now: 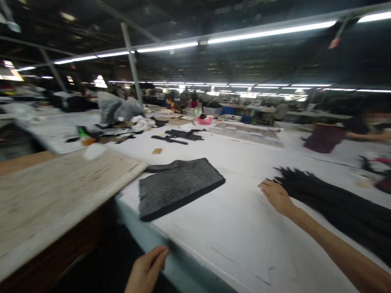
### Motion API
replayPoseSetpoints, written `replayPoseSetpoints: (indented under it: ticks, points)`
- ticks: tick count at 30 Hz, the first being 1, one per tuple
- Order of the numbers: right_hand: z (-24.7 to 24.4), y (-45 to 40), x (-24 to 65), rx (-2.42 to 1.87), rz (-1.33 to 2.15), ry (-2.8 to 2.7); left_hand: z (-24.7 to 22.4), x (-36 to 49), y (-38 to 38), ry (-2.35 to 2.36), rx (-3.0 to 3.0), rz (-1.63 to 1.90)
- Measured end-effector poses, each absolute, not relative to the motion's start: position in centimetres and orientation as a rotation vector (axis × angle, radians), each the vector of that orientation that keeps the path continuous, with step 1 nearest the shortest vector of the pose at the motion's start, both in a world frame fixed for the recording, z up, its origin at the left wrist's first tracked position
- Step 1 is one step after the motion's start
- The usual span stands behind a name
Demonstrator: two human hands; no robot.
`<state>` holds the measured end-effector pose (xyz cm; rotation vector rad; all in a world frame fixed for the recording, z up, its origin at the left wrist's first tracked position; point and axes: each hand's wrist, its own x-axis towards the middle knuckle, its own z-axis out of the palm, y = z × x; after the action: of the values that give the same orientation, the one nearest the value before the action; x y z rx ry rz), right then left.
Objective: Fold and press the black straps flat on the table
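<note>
1. Head view, right hand (276, 195): palm down, fingers loosely extended and fairly close together, at the white table (241, 228). Can't tell whether fingertips press on it.
2. Black fabric pile (336, 207): just beyond the right hand, running off to its right along the forearm. Ragged end sits at the knuckles; contact unclear.
3. Left hand (149, 264): narrow, fingers curled, thumb against them, just off the near table edge. Can't tell if anything is inside.
4. Grey-black fabric panel (181, 189): ahead of the left hand, left of the right hand, well apart from the right. Lies flat, dark band along its near side.
5. Worn pale board (61, 195): left of the left hand, far corner near the panel.
6. Small tan block (157, 151) and black fabric pieces (185, 135): beyond the panel, farther from both hands. Pink basket (204, 119) farther still.
7. Maroon cloth (325, 138): well beyond the right hand, co-worker's arm (366, 136) reaching to it.
</note>
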<state>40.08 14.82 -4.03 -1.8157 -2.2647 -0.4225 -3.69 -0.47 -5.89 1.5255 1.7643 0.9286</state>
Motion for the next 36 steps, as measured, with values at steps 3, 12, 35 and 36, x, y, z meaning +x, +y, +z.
replayPoseSetpoints:
  ticks: [3, 12, 35, 36]
  points:
    - [-5.1, 14.5, 28.9, -1.275, -0.272, -2.571, -6.2, -3.6, -0.5, 1.766, 1.691, 0.955]
    - [-4.5, 12.1, 9.8, -0.718, -0.329, -2.804, -6.6, -3.8, -0.1, 1.940, 2.277, 1.053]
    - [-3.1, 14.5, 6.0, -1.205, 0.078, -2.852, -7.2, -4.0, 5.0, 1.962, 2.509, 0.777]
    - [-3.1, 14.3, 6.0, -1.206, 0.079, -2.853, -7.1, -4.1, 5.3, 2.003, 2.521, 0.718]
